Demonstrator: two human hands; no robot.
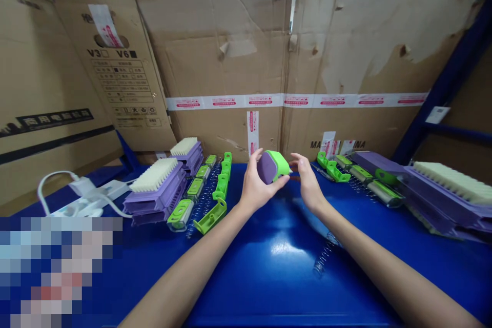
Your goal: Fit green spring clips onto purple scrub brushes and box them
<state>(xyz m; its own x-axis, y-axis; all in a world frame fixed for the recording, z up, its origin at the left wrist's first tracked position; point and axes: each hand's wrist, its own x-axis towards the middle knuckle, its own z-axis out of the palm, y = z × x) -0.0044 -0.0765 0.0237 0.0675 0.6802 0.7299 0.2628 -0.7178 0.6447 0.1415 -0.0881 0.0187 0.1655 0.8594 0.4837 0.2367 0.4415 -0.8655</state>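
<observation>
Blue tabletop [238,287] spreads up from the bottom of the frame, with one loose spring [325,256] lying right of lower centre. Mid-frame, your left hand [258,187] is closed around the purple-and-green piece [267,168], thumb under its lower right edge and fingers at its upper left, seemingly clear of the table. Your right hand [309,184] is just right of it, fingers loosely curled and holding nothing; whether they touch the green side you can't tell. That piece looks partly put together, purple already joined to green. Plenty seems left for you: green brackets [210,217], springs [203,200], green-topped pieces [180,214] and purple brushes [154,177] lie loose at left, with similar parts at right. Beyond them, cardboard panels [226,61] fill the upper frame.
</observation>
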